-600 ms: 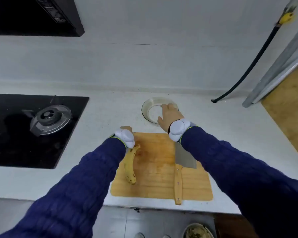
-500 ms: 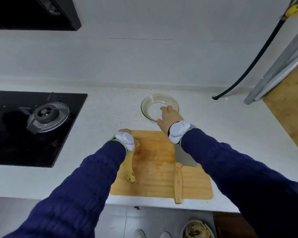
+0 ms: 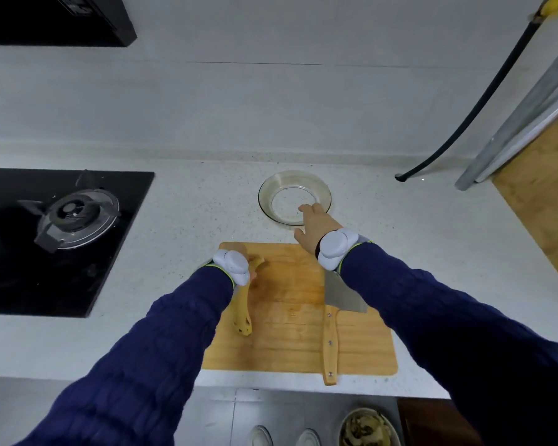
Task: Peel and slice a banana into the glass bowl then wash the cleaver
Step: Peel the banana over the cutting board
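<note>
Peeling begun yet, would you say?

No. The banana (image 3: 244,312) is whole, skin on, lying on the left part of a wooden cutting board (image 3: 290,336) on the pale tabletop (image 3: 190,217). Nothing is sliced, and the glass bowl (image 3: 273,183), just beyond the board's far edge, holds nothing I can see. So I judge that peeling, slicing and washing the cleaver are all left to do.

Which way does the banana lie?

Its long axis runs near to far, leaning a little right at the far end. One tapered end pokes out past the hand, pointing far and right. The dark-spotted end points towards the near edge.

And the hands?

The left hand (image 3: 241,250) sits over the banana's far end. A white wrist unit (image 3: 231,267) hides its fingers, so I cannot tell whether they grip. The right hand (image 3: 316,225) is spread, fingers straight, holding nothing. Its fingertips are over the bowl's near rim, and I cannot tell whether they touch the glass.

Where is the cleaver?

The cleaver (image 3: 343,299) lies flat on the board's right part. Its blade is at the far end, partly under the right sleeve (image 3: 432,317). The wooden handle points near and juts past the board's near edge.
</note>
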{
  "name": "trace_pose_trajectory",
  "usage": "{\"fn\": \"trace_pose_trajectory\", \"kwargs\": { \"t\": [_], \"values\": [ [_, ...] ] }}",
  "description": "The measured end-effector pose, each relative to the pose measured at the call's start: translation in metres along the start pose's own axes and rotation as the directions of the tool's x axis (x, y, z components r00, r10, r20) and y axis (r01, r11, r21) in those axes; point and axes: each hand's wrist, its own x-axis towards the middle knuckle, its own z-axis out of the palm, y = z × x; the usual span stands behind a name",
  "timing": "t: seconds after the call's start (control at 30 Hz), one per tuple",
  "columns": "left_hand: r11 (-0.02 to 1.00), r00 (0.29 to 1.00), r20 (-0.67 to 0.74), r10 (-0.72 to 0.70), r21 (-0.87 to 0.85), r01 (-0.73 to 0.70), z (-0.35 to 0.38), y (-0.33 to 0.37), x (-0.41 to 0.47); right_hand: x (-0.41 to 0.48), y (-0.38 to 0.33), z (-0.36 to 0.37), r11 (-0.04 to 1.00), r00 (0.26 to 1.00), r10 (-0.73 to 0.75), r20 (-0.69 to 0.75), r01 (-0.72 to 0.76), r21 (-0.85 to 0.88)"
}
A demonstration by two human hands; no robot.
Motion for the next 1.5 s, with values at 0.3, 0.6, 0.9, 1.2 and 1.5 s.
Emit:
{"fn": "trace_pose_trajectory", "kwargs": {
  "t": [0.3,0.6,0.9,1.2,1.5],
  "values": [
    [0.711,0.851,-0.515,0.106,-0.558,-0.427,-0.067,0.038,-0.057,-0.014,-0.009,-0.022,0.993,0.990,-0.063,0.126,0.049,0.110],
    [0.614,0.781,-0.606,0.153,-0.561,-0.555,-0.098,0.068,-0.080,-0.026,-0.005,-0.044,0.983,0.997,-0.074,0.011,0.071,0.168],
    [0.912,0.768,-0.585,0.260,-0.112,-0.394,-0.127,0.083,-0.107,-0.030,0.010,-0.065,0.998,0.997,-0.064,-0.053,0.064,0.004],
    [0.945,0.812,-0.511,0.281,0.002,-0.326,-0.141,0.095,-0.118,-0.036,0.013,-0.068,0.982,0.961,-0.041,-0.273,-0.012,-0.189],
    [0.908,0.791,-0.511,0.338,-0.046,-0.417,-0.136,0.098,-0.124,-0.040,0.021,-0.075,0.988,0.956,-0.072,-0.285,0.030,-0.150]
  ]
}}
